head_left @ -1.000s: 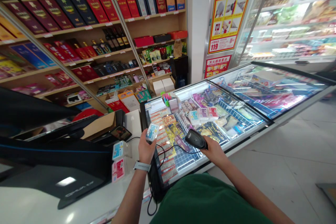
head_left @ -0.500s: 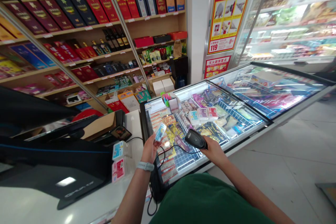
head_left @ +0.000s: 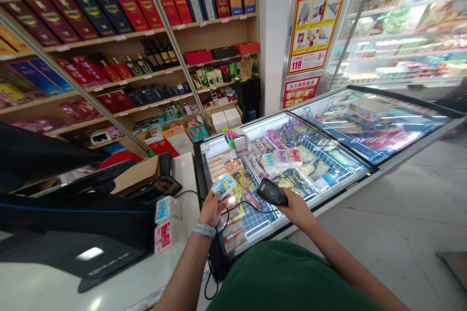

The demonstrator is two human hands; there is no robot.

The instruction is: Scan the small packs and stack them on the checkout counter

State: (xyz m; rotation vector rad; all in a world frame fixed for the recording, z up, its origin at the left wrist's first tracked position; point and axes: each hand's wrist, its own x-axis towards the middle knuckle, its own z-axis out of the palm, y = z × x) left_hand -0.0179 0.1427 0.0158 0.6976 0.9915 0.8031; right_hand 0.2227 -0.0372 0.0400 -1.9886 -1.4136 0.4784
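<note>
My left hand (head_left: 212, 210), with a pale watch on the wrist, is closed on the lower edge of a small plastic box with a light-blue label (head_left: 223, 185). The label faces up, and the box is held above the freezer's glass. My right hand (head_left: 296, 206) is wrapped round a black barcode scanner (head_left: 272, 192), whose head points left toward the box. A thin black cable (head_left: 251, 205) runs from the scanner back to the left. Three similar boxes with blue, purple and red labels (head_left: 281, 157) rest on the glass beyond the scanner.
A chest freezer (head_left: 370, 171) with packaged food under glass stretches to the right. On the white counter (head_left: 187, 170) at left stand a blue-labelled box (head_left: 163, 210), a red-labelled box (head_left: 163, 237) and a black checkout machine (head_left: 120, 238). Stocked shelves (head_left: 215, 22) line the back.
My left hand has turned the blue-labelled box so that its label shows broader and flatter. The scanner in my right hand has hardly moved.
</note>
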